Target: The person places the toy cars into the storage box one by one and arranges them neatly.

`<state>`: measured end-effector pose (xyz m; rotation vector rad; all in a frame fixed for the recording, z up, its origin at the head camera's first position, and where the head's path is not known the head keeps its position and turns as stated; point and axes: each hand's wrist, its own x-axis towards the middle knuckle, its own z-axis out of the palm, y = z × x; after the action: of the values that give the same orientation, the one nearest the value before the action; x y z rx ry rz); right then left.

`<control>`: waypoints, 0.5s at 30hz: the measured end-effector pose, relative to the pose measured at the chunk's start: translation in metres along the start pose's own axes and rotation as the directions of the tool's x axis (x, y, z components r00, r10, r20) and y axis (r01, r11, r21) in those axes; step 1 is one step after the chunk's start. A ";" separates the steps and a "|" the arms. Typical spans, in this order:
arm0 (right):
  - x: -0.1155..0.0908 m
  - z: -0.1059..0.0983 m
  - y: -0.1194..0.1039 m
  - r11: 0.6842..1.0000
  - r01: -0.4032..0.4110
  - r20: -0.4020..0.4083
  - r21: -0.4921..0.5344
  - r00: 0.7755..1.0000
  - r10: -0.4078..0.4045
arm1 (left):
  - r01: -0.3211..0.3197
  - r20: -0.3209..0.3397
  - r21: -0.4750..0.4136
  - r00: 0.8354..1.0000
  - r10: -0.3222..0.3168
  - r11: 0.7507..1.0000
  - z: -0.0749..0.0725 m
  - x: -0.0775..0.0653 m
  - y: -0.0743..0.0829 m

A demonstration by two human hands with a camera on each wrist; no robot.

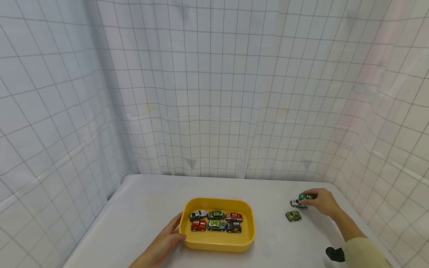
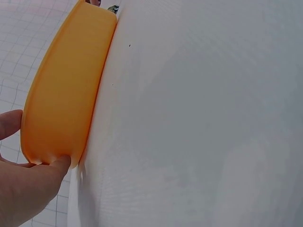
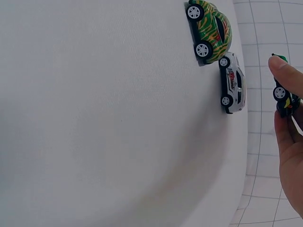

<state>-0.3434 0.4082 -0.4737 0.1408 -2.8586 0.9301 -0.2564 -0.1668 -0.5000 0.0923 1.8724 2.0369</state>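
My left hand (image 1: 166,238) holds the left end of a yellow plastic tray (image 1: 219,247), its thumb low on the near side and fingers around the far side. In the tray stand several toy cars in two rows, among them a red car (image 1: 198,225), an orange car (image 1: 234,216) and a dark blue car (image 1: 233,227). At the right, my right hand (image 1: 322,201) pinches a green and black toy car (image 3: 280,92) between thumb and fingers, off the table. Close by on the table are a white toy car (image 3: 233,83) and a green camouflage toy car (image 3: 211,32).
The white table (image 1: 268,238) carries everything. A dark object (image 1: 335,254), partly hidden, is by the right sleeve (image 1: 363,253). White gridded curtains (image 1: 221,93) hang behind the table and along both sides.
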 end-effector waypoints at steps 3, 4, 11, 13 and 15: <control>0.001 0.003 -0.002 1.000 0.029 0.002 -0.004 1.000 -0.029 | -0.001 0.004 -0.001 1.000 0.001 1.000 0.000 0.000 0.000; 0.001 0.004 -0.003 0.999 0.037 0.001 -0.006 0.999 -0.037 | 0.001 0.001 -0.001 1.000 -0.001 1.000 0.000 0.000 0.000; 0.004 0.010 -0.012 0.997 0.078 0.006 -0.020 0.997 -0.078 | 0.006 -0.009 0.002 1.000 -0.006 1.000 0.001 0.001 -0.001; 0.004 0.012 -0.016 0.996 0.086 0.011 -0.021 0.996 -0.086 | 0.007 -0.011 0.004 1.000 -0.007 1.000 0.001 0.001 -0.001; 0.004 0.015 -0.021 0.995 0.098 0.010 -0.016 0.995 -0.098 | 0.008 -0.011 0.003 1.000 -0.008 1.000 0.001 0.001 -0.001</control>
<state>-0.3463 0.3828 -0.4727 0.2811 -2.8382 0.8886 -0.2574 -0.1656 -0.5009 0.0737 1.8801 2.0328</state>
